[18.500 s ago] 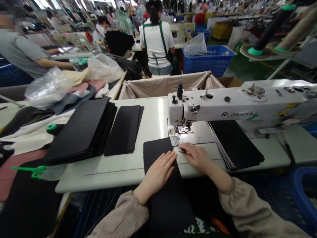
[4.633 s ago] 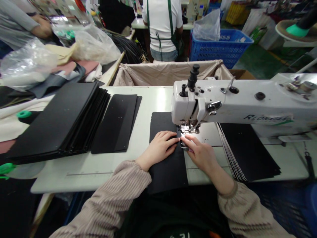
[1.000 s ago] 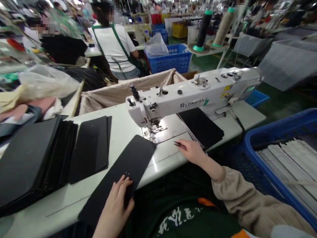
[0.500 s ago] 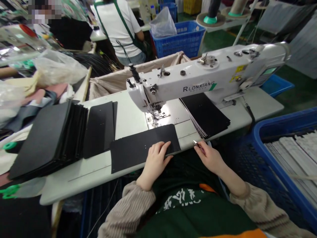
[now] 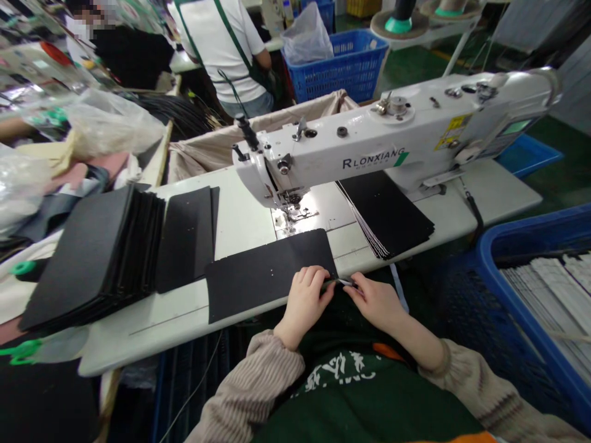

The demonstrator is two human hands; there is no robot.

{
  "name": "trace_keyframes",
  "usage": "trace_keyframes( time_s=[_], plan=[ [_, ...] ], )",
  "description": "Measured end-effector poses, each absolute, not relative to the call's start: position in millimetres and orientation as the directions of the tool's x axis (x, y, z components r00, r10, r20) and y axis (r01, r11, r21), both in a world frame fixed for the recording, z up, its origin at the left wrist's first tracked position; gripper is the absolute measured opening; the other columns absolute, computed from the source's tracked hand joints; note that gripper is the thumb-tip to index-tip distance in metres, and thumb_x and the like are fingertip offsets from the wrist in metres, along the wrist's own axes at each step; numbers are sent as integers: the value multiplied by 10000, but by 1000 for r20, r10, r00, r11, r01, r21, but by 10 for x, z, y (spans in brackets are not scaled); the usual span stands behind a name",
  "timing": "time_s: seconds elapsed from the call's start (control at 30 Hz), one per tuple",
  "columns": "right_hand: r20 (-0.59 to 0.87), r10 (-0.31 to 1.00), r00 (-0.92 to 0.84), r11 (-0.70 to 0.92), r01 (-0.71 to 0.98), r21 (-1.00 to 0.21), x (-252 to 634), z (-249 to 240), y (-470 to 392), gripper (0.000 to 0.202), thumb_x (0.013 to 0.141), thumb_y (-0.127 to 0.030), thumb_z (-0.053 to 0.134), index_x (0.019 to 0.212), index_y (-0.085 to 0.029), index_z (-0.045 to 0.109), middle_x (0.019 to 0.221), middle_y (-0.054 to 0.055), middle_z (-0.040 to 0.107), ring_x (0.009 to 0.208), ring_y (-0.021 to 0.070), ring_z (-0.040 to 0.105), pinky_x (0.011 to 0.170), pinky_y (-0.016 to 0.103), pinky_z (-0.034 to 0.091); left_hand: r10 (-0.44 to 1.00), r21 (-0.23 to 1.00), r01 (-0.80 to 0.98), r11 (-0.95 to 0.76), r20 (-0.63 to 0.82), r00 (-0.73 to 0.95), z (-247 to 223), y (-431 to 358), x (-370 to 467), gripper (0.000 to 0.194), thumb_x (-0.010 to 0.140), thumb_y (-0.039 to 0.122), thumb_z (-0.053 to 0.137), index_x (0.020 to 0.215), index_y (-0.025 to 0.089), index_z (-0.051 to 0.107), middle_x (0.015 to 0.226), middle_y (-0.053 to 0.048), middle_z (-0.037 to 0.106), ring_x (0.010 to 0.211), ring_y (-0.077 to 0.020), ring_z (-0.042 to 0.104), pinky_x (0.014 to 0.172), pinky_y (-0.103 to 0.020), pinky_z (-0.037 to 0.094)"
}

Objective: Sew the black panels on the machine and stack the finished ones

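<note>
A black flat panel [image 5: 258, 277] with small holes lies on the sewing table, just in front of the needle area of the white sewing machine [image 5: 323, 160]. My left hand [image 5: 307, 301] is closed at its front right corner, fingers above the edge and thumb below. Close beside it, my right hand [image 5: 376, 301] pinches a small pointed metal tool [image 5: 344, 282], its tip directed at my left fingers. Most of that tool is hidden in the hand. Under the machine arm rests a stack of black panels [image 5: 385, 215] with pale edges.
A thick stack of black panels [image 5: 83, 246] and a smaller pile [image 5: 184, 240] occupy the table's left side. A blue crate [image 5: 489, 246] with pale bundles stands at right. Behind the machine are a blue basket [image 5: 339, 67] and a person in a white shirt [image 5: 226, 49].
My right hand has moved left with the metal tool, up to my left hand. My left hand has shifted right along the panel's front edge to its corner.
</note>
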State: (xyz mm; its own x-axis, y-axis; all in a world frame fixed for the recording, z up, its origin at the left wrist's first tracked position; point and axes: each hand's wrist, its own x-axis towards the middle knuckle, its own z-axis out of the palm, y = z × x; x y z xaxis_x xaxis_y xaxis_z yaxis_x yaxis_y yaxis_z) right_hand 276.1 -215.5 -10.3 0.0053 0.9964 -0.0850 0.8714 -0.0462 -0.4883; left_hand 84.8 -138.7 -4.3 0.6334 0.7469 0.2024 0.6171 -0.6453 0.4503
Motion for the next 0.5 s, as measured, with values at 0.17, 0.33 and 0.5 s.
trace_keyframes(
  time_s=[0.17,0.33,0.5],
  plan=[
    [-91,996,-15,-29,889,-457,2734,-58,-2103,220,993,-399,430,916,-222,536,773,2,690,651,172,638,535,294,244,741,461,602,-652,216,636,-78,-1390,849,76,973,221,517,961,207,591,995,-54,614,935,-217,544,821,-369,449],
    [-90,995,-31,-15,883,-469,2696,-27,-2092,221,998,-394,422,952,-218,548,790,9,702,664,170,644,550,286,259,757,561,552,-617,232,611,-55,-1390,798,61,972,202,506,976,201,567,1010,-59,599,954,-206,556,862,-359,471],
    [-90,995,-47,2,894,-448,2624,-24,-2043,232,1005,-396,416,939,-214,544,796,13,707,672,172,653,548,287,252,765,607,523,-598,237,600,-90,-1419,812,33,960,192,521,966,192,553,1002,-67,592,969,-213,541,871,-374,473]
  ],
)
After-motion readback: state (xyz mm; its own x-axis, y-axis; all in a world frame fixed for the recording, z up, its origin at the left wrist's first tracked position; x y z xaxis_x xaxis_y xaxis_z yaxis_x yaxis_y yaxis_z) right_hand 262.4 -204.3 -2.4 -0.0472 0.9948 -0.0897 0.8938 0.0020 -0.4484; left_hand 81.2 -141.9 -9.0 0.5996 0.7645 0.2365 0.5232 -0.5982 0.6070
